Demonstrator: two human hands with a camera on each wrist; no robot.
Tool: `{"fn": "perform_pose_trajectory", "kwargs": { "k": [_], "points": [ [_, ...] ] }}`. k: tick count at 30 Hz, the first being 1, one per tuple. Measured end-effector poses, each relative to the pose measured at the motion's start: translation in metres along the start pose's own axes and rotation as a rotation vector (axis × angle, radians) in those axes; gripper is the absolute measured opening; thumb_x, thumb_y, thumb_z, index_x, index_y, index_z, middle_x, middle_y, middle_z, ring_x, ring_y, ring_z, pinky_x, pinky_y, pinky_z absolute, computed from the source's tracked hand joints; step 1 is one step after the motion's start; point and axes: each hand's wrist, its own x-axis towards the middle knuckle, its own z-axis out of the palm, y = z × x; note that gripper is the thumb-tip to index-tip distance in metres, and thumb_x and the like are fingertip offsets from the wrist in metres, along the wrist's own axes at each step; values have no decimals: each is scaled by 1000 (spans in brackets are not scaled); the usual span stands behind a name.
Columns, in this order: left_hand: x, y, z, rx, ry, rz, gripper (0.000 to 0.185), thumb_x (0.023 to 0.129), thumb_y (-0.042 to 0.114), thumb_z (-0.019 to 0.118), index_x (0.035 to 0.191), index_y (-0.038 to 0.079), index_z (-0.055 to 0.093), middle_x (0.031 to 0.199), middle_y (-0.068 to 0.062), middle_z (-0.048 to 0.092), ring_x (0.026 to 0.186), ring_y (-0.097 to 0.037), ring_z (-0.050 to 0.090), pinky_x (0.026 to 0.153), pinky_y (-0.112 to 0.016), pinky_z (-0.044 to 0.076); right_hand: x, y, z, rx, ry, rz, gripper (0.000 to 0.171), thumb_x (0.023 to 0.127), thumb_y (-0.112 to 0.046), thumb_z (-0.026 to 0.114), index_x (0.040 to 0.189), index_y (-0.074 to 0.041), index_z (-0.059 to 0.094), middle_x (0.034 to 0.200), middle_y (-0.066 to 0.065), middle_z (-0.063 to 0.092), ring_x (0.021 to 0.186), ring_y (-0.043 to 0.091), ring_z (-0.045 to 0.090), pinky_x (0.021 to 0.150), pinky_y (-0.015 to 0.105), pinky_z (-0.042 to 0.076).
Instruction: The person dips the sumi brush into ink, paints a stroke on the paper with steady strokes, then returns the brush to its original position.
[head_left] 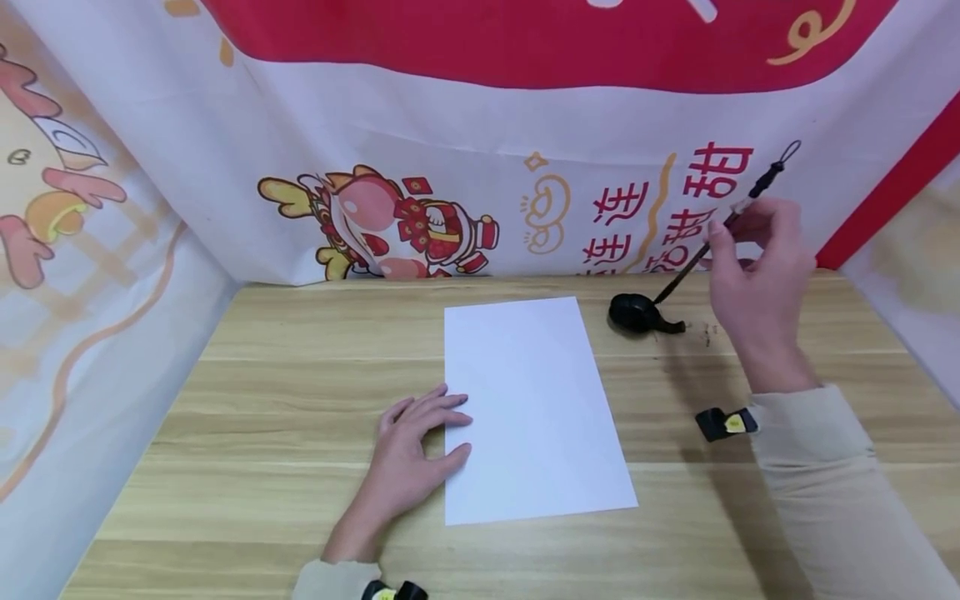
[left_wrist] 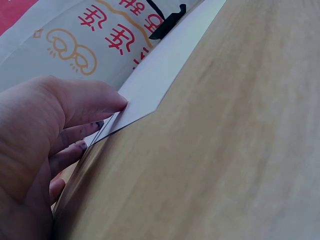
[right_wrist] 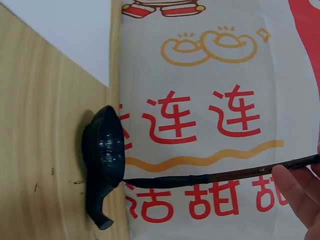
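A blank white sheet of paper (head_left: 528, 408) lies on the wooden table (head_left: 285, 400). My left hand (head_left: 412, 450) rests flat with straight fingers on the sheet's left edge; in the left wrist view its fingertips (left_wrist: 112, 102) touch the paper (left_wrist: 160, 75). My right hand (head_left: 757, 267) pinches a long dark calligraphy brush (head_left: 720, 229), whose tip dips into a small black ink dish (head_left: 637, 315). The right wrist view shows the brush (right_wrist: 210, 177) reaching into the ink dish (right_wrist: 105, 155), with a fingertip (right_wrist: 295, 192) on its handle.
A printed banner (head_left: 480, 167) with red characters and a cartoon figure walls the table at the back and both sides. Small ink specks (head_left: 707, 333) mark the wood right of the dish. Bare wood lies left of the paper and along the front edge.
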Motion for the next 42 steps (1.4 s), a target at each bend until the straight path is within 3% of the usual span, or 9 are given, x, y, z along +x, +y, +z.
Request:
{"fn": "perform_pose_trajectory", "kwargs": {
  "k": [7,10,12,19,23,27,33,35,42],
  "points": [
    [0,1,-1,4,15,18,32,84,15,88,114,24,80,145,4,72,150,-30,55,125,-62,22,-3,-4,6,-13,-28,-20,35,108,-26,65,137,-6,60,127,9,71,102,-14,56,75,9,45],
    [0,1,-1,5,13,15,32,84,15,88,114,25,80,145,4,72,150,-29,55,125,-62,22,-6,-2,8,-11,-51,-30,36,108,-23,64,137,-2,59,127,13,71,102,-12,55,75,9,45],
    [0,2,-1,4,10,13,32,85,15,88,114,25,80,145,5,72,150,-29,55,125,-62,22,-7,0,8,0,-59,-24,34,109,-22,63,137,-3,59,124,8,70,102,-11,56,75,8,46],
    [2,1,-2,24,-3,2,31,85,17,88,114,24,80,146,5,71,151,-28,55,126,-60,21,-1,0,1,41,15,-42,30,108,-28,63,132,-9,62,110,-35,53,101,-8,63,73,4,49],
    [2,1,-2,21,-12,-12,31,86,18,88,115,23,79,147,4,70,152,-27,54,127,-59,20,-1,-1,5,29,8,-36,30,108,-25,64,134,-9,61,115,-11,69,101,-11,61,74,4,48],
    [2,1,-1,8,-20,-23,31,86,19,88,115,23,80,147,5,70,152,-26,53,128,-59,19,-5,2,10,11,-17,-40,33,109,-21,63,135,-3,59,124,14,71,100,-13,57,73,2,45],
    [2,1,-2,15,-17,-17,31,86,19,88,115,24,80,147,5,70,152,-26,54,128,-59,19,-3,1,5,20,16,-14,29,108,-21,64,133,-7,60,108,-30,56,100,-11,59,72,2,46],
    [2,1,-2,19,-8,-5,31,85,18,88,115,24,80,146,5,71,151,-27,54,127,-60,20,-2,-1,4,21,36,-13,28,108,-21,64,132,-8,61,108,-36,50,100,-12,60,72,3,46],
    [0,1,-1,11,-5,-7,32,85,16,88,114,25,80,146,5,71,151,-29,54,126,-62,21,-5,1,11,12,-7,-58,31,108,-18,64,133,0,60,122,13,71,99,-14,57,74,0,45]
  ]
}}
